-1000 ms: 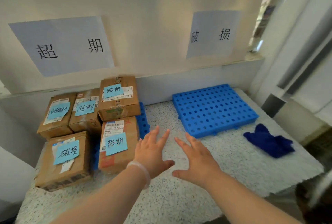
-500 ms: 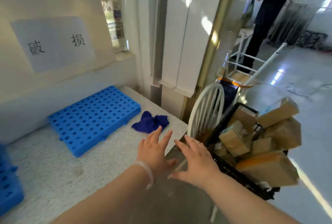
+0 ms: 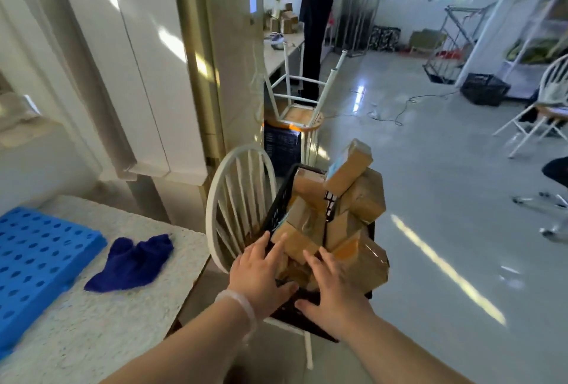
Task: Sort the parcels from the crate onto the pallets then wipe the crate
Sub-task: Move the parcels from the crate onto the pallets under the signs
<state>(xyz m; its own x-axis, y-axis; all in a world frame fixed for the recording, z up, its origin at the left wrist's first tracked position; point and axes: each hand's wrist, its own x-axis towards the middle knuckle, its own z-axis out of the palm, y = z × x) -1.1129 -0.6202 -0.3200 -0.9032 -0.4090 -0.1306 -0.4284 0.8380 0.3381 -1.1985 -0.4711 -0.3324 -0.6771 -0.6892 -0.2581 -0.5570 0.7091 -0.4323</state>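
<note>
The left hand (image 3: pixel 261 273) is flat and open. Its fingers (image 3: pixel 278 248) are straight and spread apart, and they hold nothing. They lie over the near left corner of the black crate (image 3: pixel 278 208), and the tips reach a brown parcel (image 3: pixel 296 243) inside. The thumb points across the near rim of the crate. I cannot tell if the fingers press on the parcel or just hang over it.

The right hand (image 3: pixel 335 288) is open too. Its fingers (image 3: pixel 311 257) are spread wide and hold nothing. They are over the near right part of the crate, just beside a big parcel (image 3: pixel 364 263) wrapped in shiny tape.

The crate sits on the seat of a white chair (image 3: pixel 236 199), just past the right edge of the table (image 3: pixel 123 322). It is piled full of brown parcels (image 3: pixel 362 199), and some stick up well above the rim. The top parcel (image 3: pixel 349 168) is tilted and has a blue note on one end.

Both arms reach forward and down, side by side, palms down. The left wrist has a pale band (image 3: pixel 242 306) on it.

On the table a blue cloth (image 3: pixel 132 260) lies crumpled near the right edge. A blue pallet (image 3: pixel 37 260) with holes lies just beside it, at the left
</note>
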